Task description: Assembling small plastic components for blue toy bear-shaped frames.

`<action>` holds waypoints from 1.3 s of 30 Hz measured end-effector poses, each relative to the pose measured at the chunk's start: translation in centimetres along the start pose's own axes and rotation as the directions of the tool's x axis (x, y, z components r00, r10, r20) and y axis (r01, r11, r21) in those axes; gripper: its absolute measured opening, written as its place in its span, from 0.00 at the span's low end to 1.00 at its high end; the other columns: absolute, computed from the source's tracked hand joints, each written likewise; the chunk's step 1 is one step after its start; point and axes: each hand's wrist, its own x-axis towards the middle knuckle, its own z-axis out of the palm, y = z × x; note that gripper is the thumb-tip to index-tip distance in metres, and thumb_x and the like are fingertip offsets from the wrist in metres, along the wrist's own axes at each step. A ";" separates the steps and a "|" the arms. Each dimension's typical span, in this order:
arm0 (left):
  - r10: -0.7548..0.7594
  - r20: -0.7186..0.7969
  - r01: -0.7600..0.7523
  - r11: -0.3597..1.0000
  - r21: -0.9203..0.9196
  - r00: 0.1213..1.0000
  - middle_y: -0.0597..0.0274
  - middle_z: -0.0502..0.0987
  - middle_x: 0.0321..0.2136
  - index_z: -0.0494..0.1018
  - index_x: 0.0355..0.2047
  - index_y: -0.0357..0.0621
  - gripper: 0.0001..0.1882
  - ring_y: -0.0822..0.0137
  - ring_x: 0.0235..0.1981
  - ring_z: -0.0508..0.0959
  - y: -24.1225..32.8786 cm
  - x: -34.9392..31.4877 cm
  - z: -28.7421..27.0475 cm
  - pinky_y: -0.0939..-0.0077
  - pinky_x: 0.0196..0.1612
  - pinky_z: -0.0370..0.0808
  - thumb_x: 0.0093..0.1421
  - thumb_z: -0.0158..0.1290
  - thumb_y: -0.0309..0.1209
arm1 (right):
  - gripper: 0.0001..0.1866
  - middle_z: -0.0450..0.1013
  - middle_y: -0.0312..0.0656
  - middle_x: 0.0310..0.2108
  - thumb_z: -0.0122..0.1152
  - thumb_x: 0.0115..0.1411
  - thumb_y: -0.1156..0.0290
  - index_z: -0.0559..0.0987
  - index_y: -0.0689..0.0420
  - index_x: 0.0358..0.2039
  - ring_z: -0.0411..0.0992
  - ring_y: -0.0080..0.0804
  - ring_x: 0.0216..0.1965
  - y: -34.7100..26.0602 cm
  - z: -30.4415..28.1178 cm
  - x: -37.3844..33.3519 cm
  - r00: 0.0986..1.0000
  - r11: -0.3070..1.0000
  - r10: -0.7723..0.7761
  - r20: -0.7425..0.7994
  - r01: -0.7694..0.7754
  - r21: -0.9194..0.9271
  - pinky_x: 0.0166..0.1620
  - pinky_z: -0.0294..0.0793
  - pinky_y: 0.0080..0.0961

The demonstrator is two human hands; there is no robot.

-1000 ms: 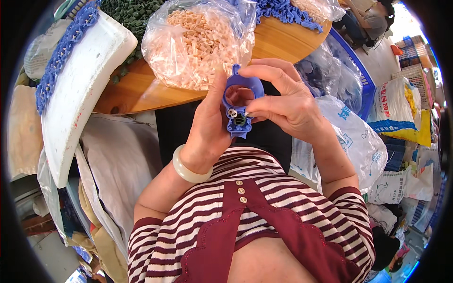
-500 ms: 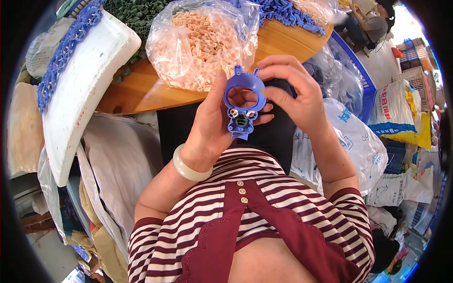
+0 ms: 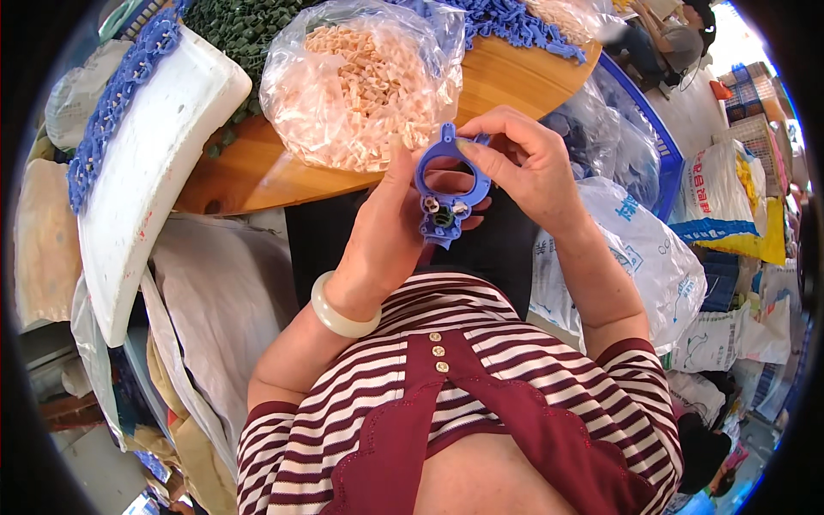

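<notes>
A blue plastic part (image 3: 439,227), ring-shaped on top with a small figure-like lower half, is held in front of my chest. Two small silvery pieces and a dark green piece sit in its lower half. My left hand (image 3: 386,219) is closed round its left side and back, with fingers showing through the ring. My right hand (image 3: 528,167) pinches the ring's upper right edge between thumb and fingers. Just beyond my hands, a clear plastic bag (image 3: 287,103) full of small peach-coloured pieces (image 3: 356,94) lies on the wooden table.
The wooden table (image 3: 232,176) curves ahead of me. Dark green pieces (image 3: 227,43) and blue pieces (image 3: 524,30) are heaped on it. A white foam board (image 3: 154,163) with blue parts along its edge stands at left. Right are a blue crate (image 3: 669,159) and a white plastic bag (image 3: 657,266).
The blue part has turned slightly and shifted a little down. My right hand has come in from beside it, and its thumb now presses on the ring's upper right.
</notes>
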 end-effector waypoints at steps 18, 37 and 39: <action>0.033 -0.058 -0.018 0.969 0.245 0.998 0.59 0.71 0.42 0.62 0.52 0.39 0.21 0.64 0.44 0.75 0.3 -0.8 0.7 0.73 0.40 0.76 0.61 0.52 0.30 | 0.07 0.71 0.32 0.31 0.59 0.56 0.77 0.77 0.63 0.36 0.66 0.11 0.26 0.3 0.4 0.1 0.996 0.999 0.009 -0.089 -0.012 -0.038 0.28 0.64 0.10; 0.288 0.777 -0.562 -0.558 0.611 0.559 0.48 0.70 0.48 0.68 0.50 0.35 0.25 0.51 0.54 0.69 1.3 -0.4 1.1 0.62 0.56 0.65 0.49 0.57 0.23 | 0.11 0.72 0.34 0.22 0.58 0.58 0.66 0.76 0.62 0.31 0.69 0.16 0.18 -0.2 -2.6 1.6 0.948 0.937 0.315 0.047 -0.318 0.142 0.20 0.69 0.12; 0.429 0.617 -0.569 -0.251 0.783 0.660 0.51 0.72 0.47 0.68 0.50 0.35 0.21 0.55 0.51 0.72 1.6 -0.4 1.4 0.67 0.53 0.68 0.54 0.54 0.22 | 0.12 0.72 0.34 0.22 0.57 0.59 0.64 0.76 0.62 0.31 0.70 0.16 0.17 -0.7 -3.5 2.2 0.948 0.937 0.307 0.087 -0.317 0.147 0.20 0.69 0.13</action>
